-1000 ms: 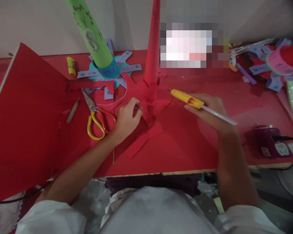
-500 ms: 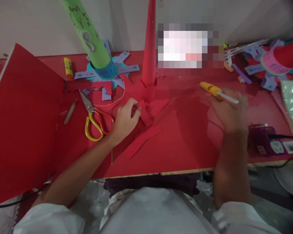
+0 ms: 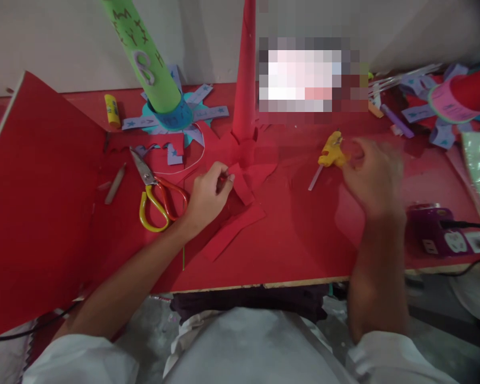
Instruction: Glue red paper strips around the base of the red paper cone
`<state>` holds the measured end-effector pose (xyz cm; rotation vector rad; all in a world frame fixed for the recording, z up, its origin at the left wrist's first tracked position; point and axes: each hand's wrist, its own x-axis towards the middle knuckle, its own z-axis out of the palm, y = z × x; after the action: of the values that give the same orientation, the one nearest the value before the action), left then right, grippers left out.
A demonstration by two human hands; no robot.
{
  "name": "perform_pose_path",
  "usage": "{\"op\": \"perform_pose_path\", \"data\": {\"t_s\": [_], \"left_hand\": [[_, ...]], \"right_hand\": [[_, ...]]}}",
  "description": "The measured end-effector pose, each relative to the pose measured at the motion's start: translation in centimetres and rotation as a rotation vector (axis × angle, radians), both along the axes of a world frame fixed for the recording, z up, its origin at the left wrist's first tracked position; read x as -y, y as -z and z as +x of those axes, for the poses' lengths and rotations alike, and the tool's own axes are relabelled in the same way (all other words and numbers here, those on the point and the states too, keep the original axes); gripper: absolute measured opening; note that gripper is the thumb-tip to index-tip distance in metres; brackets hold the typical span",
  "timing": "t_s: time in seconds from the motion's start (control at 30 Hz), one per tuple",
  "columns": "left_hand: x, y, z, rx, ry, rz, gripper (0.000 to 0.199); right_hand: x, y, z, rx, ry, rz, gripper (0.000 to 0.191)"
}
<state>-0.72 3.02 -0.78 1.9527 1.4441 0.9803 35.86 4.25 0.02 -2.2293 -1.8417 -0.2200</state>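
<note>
My left hand (image 3: 212, 192) is closed in a pinch on the end of a red paper strip (image 3: 242, 184), near the base of a tall red paper cone (image 3: 246, 80). A yellow glue gun (image 3: 332, 152) with a pale glue stick jutting out lies on the red table to the right. Just right of the glue gun, my right hand (image 3: 372, 173) is blurred, its thumb and index finger apart, with nothing visible between them. A loose red strip (image 3: 236, 229) lies below my left hand. Scissors (image 3: 152, 186) with yellow and orange handles rest left of that hand.
A green paper tube (image 3: 144, 58) stands in a blue ring at the back left. A red board (image 3: 40, 213) rises on the left, with a yellow glue tube (image 3: 112, 111) behind. On the right are a purple box (image 3: 436, 229) and a pink-ringed paper piece (image 3: 450, 101).
The glue gun has turned, its glue stick now pointing down-left, and my right hand's fingers have opened beside it. My left hand and the strip have shifted slightly.
</note>
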Motion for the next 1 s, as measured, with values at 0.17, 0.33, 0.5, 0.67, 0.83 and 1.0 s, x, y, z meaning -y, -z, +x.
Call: {"op": "perform_pose_path", "data": {"t_s": [0.17,0.33,0.5,0.67,0.83,1.0], "left_hand": [[0.0,0.1,0.0,0.065,0.031,-0.005,0.015],[-0.3,0.6,0.1,0.218,0.087,-0.046,0.022],[-0.4,0.7,0.3,0.382,0.168,-0.132,0.03],[-0.4,0.5,0.5,0.436,0.163,-0.185,0.032],[-0.3,0.5,0.7,0.382,0.128,-0.184,0.031],[-0.4,0.5,0.5,0.427,0.062,-0.125,0.034]], "right_hand": [[-0.1,-0.4,-2.3,-0.169,-0.072,0.32,0.035],[1.4,-0.5,-7.6,-0.291,-0.644,0.304,0.041],[3.0,0.2,-11.7,-0.233,-1.046,0.153,0.058],[3.3,0.8,-12.6,-0.177,-1.062,0.221,0.048],[3.2,1.2,-12.8,-0.184,-1.021,0.368,0.034],[2.8,1.4,-12.7,-0.262,-0.866,0.528,0.043]]}}
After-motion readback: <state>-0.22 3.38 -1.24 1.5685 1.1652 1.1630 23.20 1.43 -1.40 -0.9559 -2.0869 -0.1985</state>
